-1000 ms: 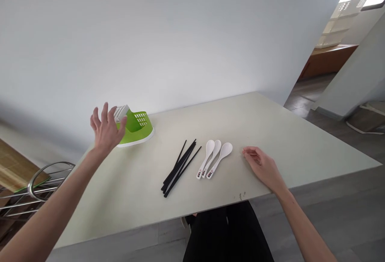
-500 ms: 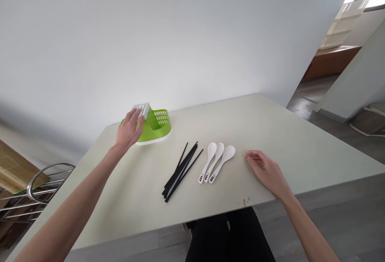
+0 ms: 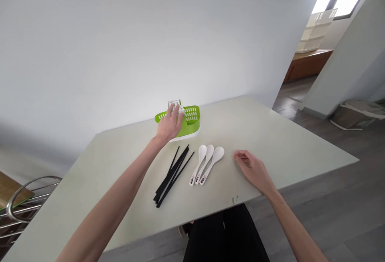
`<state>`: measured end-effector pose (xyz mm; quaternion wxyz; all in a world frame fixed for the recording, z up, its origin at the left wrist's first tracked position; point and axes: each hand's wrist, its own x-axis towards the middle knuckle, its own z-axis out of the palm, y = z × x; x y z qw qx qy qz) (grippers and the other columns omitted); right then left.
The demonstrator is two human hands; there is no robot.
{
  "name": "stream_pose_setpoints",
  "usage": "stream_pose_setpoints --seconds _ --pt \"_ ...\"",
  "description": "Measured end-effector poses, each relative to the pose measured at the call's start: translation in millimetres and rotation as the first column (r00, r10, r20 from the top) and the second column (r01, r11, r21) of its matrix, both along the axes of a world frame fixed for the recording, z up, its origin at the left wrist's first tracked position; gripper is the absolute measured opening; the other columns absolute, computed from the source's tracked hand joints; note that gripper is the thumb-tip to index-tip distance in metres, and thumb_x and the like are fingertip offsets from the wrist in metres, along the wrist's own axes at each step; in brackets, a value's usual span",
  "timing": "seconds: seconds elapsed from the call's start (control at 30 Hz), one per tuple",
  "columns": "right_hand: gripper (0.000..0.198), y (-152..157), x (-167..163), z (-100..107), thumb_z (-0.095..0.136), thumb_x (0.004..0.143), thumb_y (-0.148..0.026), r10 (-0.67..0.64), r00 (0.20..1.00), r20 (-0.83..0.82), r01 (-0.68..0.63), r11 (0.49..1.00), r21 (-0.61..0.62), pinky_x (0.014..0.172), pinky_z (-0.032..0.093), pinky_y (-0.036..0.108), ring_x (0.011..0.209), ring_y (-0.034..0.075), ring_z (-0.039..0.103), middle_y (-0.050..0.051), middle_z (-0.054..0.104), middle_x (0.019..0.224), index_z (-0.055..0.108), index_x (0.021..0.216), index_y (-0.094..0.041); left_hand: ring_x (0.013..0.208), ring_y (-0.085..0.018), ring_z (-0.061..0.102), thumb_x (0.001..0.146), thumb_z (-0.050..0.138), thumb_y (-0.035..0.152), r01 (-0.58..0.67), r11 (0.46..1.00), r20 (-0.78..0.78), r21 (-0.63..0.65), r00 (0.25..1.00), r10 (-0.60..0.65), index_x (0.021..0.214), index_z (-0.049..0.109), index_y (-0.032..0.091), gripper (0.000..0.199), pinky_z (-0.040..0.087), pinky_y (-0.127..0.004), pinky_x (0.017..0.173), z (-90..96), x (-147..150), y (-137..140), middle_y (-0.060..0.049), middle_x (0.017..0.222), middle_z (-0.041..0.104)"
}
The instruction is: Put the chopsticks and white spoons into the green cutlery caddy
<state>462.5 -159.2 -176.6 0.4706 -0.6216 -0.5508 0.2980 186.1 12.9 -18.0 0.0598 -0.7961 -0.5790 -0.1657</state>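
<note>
At the back of the table, my left hand (image 3: 170,125) is closed over the white slotted top (image 3: 175,104) of a green cutlery caddy (image 3: 191,127). The caddy stands upright on a white base, with pierced basket sides; my hand hides part of its left side. In front of it lie several black chopsticks (image 3: 172,178) in a loose bundle. Three white spoons (image 3: 207,164) are fanned beside them, bowls pointing away from me and printed handles near. My right hand (image 3: 252,170) rests on the tabletop to the right of the spoons, loosely curled and holding nothing.
The pale table (image 3: 270,142) meets a plain wall (image 3: 180,45) at its back. A metal rack (image 3: 27,202) stands beyond the left edge. Off to the right are a floor bin (image 3: 355,114) and a doorway. Dark marks (image 3: 233,200) show by the table's front edge.
My left hand has moved the cutlery caddy to the right along the back of the table, now behind the chopsticks and spoons. The view has shifted slightly; my right hand stays in place.
</note>
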Motion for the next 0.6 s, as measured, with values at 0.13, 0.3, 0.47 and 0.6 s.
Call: stream_pose_setpoints --seconds 0.13,0.3,0.47,0.6 --pt "0.03 0.4 0.6 -0.9 0.052 0.097 -0.05 0.01 1.0 -0.019 -0.009 1.0 0.005 0.092 0.056 0.039 0.105 0.025 0.071 0.008 0.076 0.117 0.068 0.107 -0.026 0.136 -0.036 0.057 0.107 0.022 0.058 0.125 0.991 0.074 -0.057 0.99 -0.121 0.165 0.025 0.023 0.068 0.054 -0.053 0.101 -0.3 -0.2 -2.1 -0.017 0.172 0.024" --pt "0.028 0.2 1.5 -2.0 0.053 0.096 -0.048 0.004 1.0 -0.023 -0.004 1.0 0.005 0.091 0.056 0.038 0.105 0.024 0.071 0.007 0.076 0.116 0.068 0.107 -0.027 0.15 -0.034 0.04 0.107 0.034 0.053 0.23 0.941 0.218 0.246 0.933 -0.285 0.16 0.031 0.02 0.062 0.043 -0.052 0.114 -11.7 -22.1 -26.8 -0.021 0.169 0.026" --pt "0.027 0.8 2.5 -5.0 0.053 0.096 -0.047 -0.007 1.0 -0.006 0.007 1.0 0.011 0.093 0.056 0.038 0.103 0.023 0.072 0.006 0.076 0.114 0.069 0.106 -0.027 0.105 -0.023 0.065 0.106 0.041 0.044 0.19 0.945 0.358 0.266 0.891 -0.28 0.121 0.057 0.02 0.033 0.053 -0.039 0.09 -50.5 -65.4 -58.9 -0.014 0.121 0.063" --pt "0.029 -0.4 4.1 -6.8 0.054 0.097 -0.049 -0.009 1.0 0.001 0.009 1.0 -0.01 0.092 0.056 0.039 0.105 0.024 0.071 0.007 0.076 0.117 0.069 0.108 -0.027 0.067 -0.016 0.057 0.102 0.048 0.049 0.234 0.964 0.385 -0.124 0.907 -0.17 0.109 0.053 0.023 0.028 0.047 -0.03 0.066 -87.9 -100.9 -73.8 0.001 0.081 0.061"
